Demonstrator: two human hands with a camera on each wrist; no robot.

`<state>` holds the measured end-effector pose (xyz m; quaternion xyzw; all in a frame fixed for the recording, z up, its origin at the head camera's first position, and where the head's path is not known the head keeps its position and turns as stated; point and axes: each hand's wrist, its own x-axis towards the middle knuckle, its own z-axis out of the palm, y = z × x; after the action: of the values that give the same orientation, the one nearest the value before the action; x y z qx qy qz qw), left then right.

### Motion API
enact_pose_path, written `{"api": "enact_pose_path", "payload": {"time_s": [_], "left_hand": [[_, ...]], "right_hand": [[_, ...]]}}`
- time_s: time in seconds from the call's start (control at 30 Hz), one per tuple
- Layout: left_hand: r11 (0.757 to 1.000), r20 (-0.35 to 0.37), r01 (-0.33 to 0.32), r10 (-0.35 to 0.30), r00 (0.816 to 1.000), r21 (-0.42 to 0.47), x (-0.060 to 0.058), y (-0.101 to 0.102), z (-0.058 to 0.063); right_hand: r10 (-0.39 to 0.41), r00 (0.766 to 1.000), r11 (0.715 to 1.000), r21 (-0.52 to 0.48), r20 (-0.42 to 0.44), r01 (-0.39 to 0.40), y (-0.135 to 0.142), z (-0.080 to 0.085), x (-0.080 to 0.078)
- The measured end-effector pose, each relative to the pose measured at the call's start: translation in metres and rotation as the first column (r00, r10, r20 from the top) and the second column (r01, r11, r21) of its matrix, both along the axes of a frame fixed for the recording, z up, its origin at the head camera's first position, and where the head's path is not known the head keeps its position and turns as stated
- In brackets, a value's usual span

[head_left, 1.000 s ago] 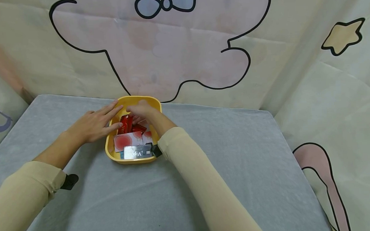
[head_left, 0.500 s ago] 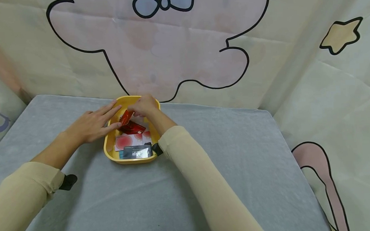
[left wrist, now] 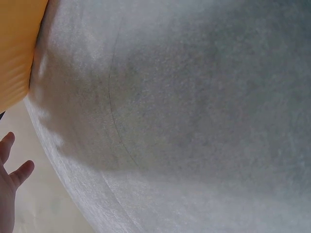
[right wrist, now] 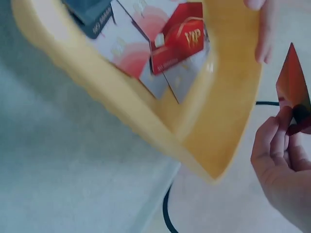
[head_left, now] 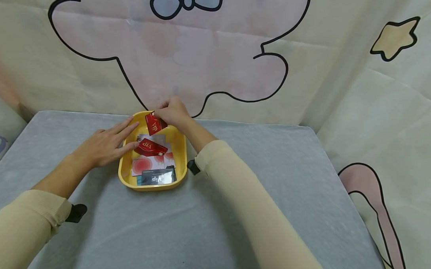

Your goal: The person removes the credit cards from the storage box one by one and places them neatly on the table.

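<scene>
Right wrist — right hand pinches red card, cut off.

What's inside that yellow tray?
At least one red VIP card, pink-patterned cards, and a dark card overlapping something blue. Cards overlap, so anything fully underneath cannot be seen.

We see a long left sleeve of pale cream-yellow cloth to the left of the yellow tray, plain, with a finely ribbed left cuff. To the near right of the tray, our matching right sleeve ends in a banded right cuff. From each cuff pokes a black attachment: the left attachment tapered, the right attachment, just beside the tray, blockier.
</scene>
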<state>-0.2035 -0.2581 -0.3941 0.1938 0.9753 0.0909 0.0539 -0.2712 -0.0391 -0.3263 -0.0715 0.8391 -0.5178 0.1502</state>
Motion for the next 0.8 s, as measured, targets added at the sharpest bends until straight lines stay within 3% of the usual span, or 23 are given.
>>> {"api": "enact_pose_path", "payload": {"time_s": [0.2, 0.5, 0.8], "left_hand": [[1.000, -0.007, 0.002, -0.002, 1.000, 0.003, 0.001, 0.000, 0.001], [1.000, 0.008, -0.005, 0.005, 1.000, -0.008, 0.001, 0.001, 0.001], [1.000, 0.000, -0.001, 0.001, 1.000, -0.007, 0.001, 0.001, 0.001]], "right_hand": [[0.076, 0.997, 0.997, -0.015, 0.021, -0.076, 0.016, 0.013, -0.003], [0.118, 0.993, 0.992, 0.043, 0.027, -0.119, 0.044, 0.014, -0.009], [0.124, 0.992, 0.984, 0.129, -0.031, -0.119, 0.075, 0.018, -0.001]]}}
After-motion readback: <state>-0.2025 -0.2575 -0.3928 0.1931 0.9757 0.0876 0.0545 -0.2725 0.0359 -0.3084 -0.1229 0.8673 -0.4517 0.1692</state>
